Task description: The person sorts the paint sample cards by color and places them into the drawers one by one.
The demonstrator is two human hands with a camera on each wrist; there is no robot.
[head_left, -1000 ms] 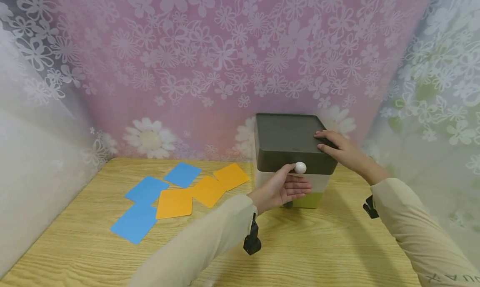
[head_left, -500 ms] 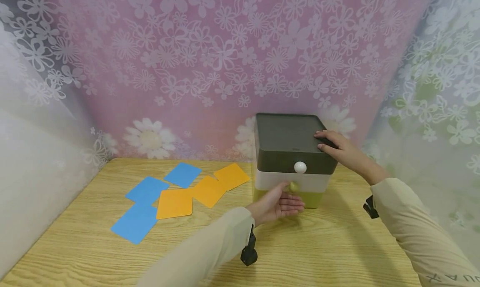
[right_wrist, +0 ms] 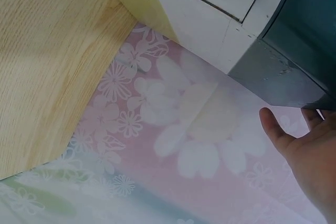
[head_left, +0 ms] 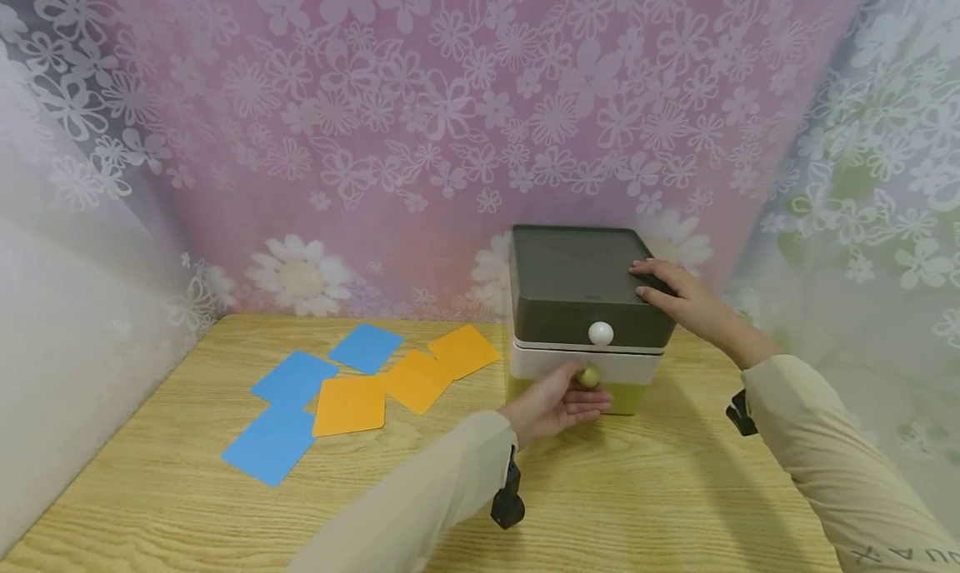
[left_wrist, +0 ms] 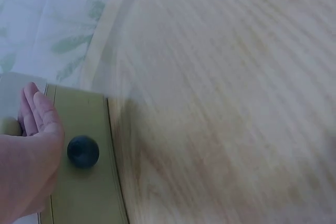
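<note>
A small drawer cabinet (head_left: 573, 265) stands on the table, with a dark top drawer, a white middle drawer (head_left: 536, 363) and a yellow-green bottom drawer (head_left: 626, 400). My left hand (head_left: 549, 405) pinches the olive round knob (head_left: 590, 376) of the middle drawer between thumb and fingers. A thin gap shows above that drawer's front. The white knob (head_left: 601, 333) sits above on the dark drawer. In the left wrist view a dark knob (left_wrist: 83, 151) projects from the bottom drawer beside the hand. My right hand (head_left: 686, 305) rests its fingers on the cabinet's top right edge.
Left of the cabinet lie several flat square cards, blue ones (head_left: 272, 444) and orange ones (head_left: 348, 406), some touching or overlapping. The wooden table (head_left: 187, 531) meets a pink flowered backdrop (head_left: 390, 156) behind. A flowered side panel (head_left: 885, 273) stands at the right.
My left hand has gone down from the white knob to the olive knob and taken hold of it. A thin gap has appeared above the middle drawer. The right hand stays put.
</note>
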